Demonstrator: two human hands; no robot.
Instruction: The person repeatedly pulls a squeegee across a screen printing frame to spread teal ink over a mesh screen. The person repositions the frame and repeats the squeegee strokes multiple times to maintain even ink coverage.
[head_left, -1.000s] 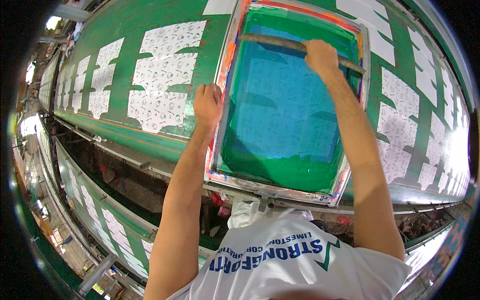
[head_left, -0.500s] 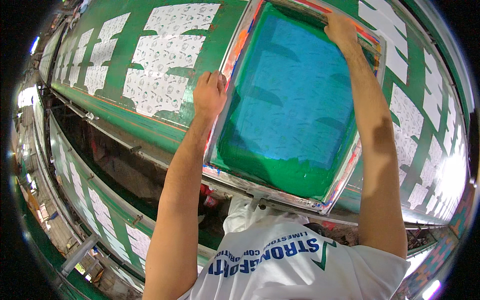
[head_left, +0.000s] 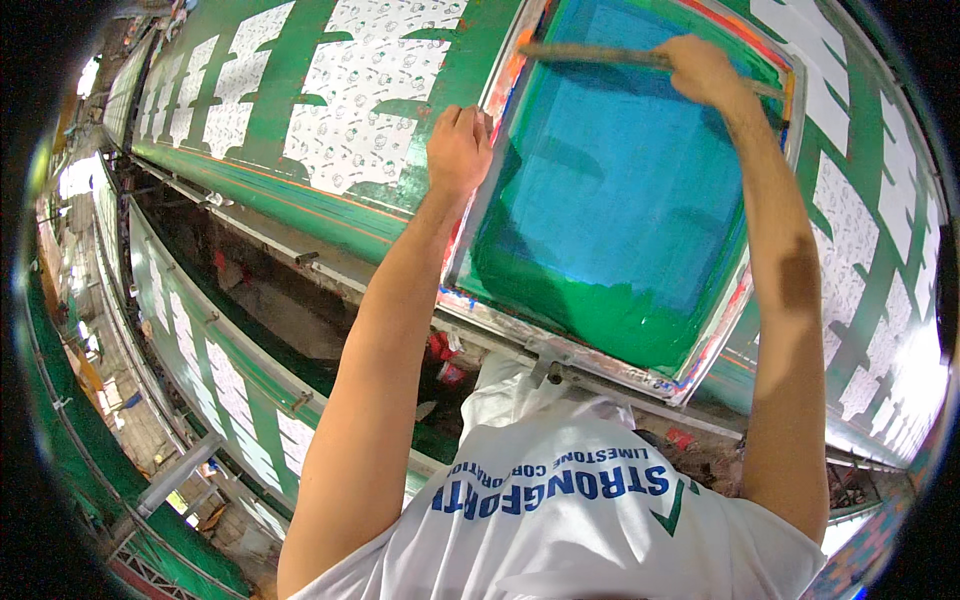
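Wooden squeegee (head_left: 600, 55), long and narrow, is laid crosswise at the far end of the screen (head_left: 620, 210), where it is gripped near its right end by the right hand (head_left: 705, 70). The fingers are curled over the bar and pressed together; the thumb is hidden beneath, so its position cannot be told. The bar is probably held level so that its edge meets the mesh across the full width.

The screen is a rectangular metal frame (head_left: 590, 355) with blue mesh, and green ink is spread thickly along the near and left sides. It is laid flat on the table (head_left: 270, 100), over the printing position, with ink stains in red and blue along its rim.

The left hand (head_left: 458, 150) is rested on the left rail of the frame, fingers bent and closed over the edge. This is judged a steadying hold, so that the frame is kept from shifting under the squeegee.

The table is long, green-topped, and stretches off to the left. White fabric panels (head_left: 370, 90) with a small repeated pattern are laid along it in a row, more to the right of the screen (head_left: 850, 200). A second table (head_left: 190, 350) of like kind is seen below and left, across a dark gap. A white shirt (head_left: 560, 520) with blue lettering fills the lower edge.
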